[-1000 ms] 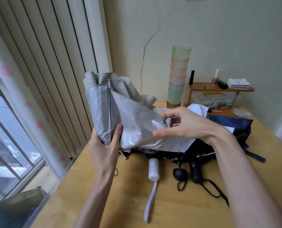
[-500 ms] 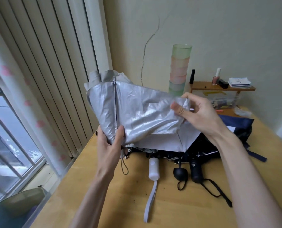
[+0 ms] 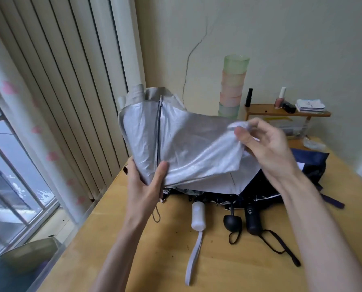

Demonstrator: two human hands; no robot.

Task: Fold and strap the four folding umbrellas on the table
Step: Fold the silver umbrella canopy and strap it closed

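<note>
The silver umbrella [image 3: 186, 148] was held up above the far left of the surface [image 3: 228, 270], its canopy half spread, with a dark rib [image 3: 159, 133] running upright through it. The left grip [image 3: 144, 186] clasped the bunched lower end of the canopy, its thumb pressed on the cloth just beside the rib. The right grip [image 3: 266, 148], at 3 o'clock from the rib, pinched a fold of the canopy's edge between thumb and fingers, with the cloth stretched between the two. At 6 o'clock from the umbrella, more umbrellas lay heaped on the surface with their handles toward the person. A white handle [image 3: 198, 216] had a pale strap [image 3: 193, 258] trailing toward 6 o'clock. At its 3 o'clock was a round black handle [image 3: 232, 222], and beside that a black handle [image 3: 252, 220] with a long dark strap. Navy cloth [image 3: 310, 163] spread from the heap toward 2 o'clock. At 12 o'clock a stack of cups [image 3: 232, 87] stood by the wall. A small shelf [image 3: 281, 112] at its 3 o'clock bore bottles and cards. Blinds [image 3: 70, 81] and a window [image 3: 11, 175] filled the 9 o'clock side.
</note>
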